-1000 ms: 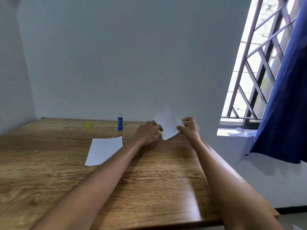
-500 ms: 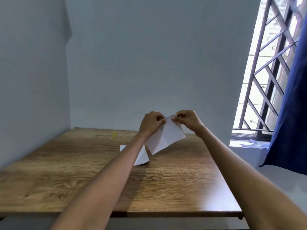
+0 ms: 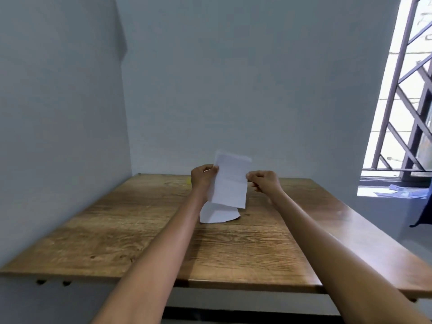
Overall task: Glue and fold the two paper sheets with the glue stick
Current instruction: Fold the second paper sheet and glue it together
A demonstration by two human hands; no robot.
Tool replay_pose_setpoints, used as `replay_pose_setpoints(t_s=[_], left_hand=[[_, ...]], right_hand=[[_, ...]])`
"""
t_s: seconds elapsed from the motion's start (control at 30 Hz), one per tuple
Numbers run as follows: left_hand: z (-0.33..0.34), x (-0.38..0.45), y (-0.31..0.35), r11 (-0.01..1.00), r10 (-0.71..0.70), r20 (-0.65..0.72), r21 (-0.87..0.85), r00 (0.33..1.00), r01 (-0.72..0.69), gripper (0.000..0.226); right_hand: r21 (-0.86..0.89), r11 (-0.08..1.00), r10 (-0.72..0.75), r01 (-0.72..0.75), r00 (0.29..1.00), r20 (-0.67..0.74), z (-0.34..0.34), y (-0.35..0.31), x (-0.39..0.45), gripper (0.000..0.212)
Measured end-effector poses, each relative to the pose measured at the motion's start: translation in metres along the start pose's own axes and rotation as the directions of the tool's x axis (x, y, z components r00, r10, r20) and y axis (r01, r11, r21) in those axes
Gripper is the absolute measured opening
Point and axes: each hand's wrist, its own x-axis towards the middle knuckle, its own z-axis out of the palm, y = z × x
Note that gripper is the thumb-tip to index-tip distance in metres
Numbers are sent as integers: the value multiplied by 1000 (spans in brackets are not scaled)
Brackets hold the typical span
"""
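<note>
Between both hands, white sheet (creased)

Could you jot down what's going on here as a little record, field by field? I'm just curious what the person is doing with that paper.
setting: wooden table in a corner, barred window at right
left hand: pinches the left edge of the held sheet
right hand: pinches its right edge
held sheet: white paper, lifted above the table, roughly upright
second sheet: lies flat on the table, partly hidden behind the held one
glue stick: not visible
yellow object: small, on the table behind the left hand; too small to identify
</note>
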Motion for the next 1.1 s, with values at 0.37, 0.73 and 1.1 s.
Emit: replay_pose_setpoints(t_s=[0.37, 0.73, 1.1], left_hand=[[-60, 33, -37, 655, -43, -7, 755, 999, 34, 22], [-50, 49, -40, 500, -60, 63, 866, 996, -25, 24], [-37, 51, -27, 368, -83, 98, 928, 992, -61, 18]], right_hand=[[288, 949, 112, -131, 990, 82, -4, 40, 26, 8], [279, 943, 123, -179, 971, 207, 2, 52, 33, 19], [266, 946, 120, -184, 964, 238, 2, 51, 32, 13]])
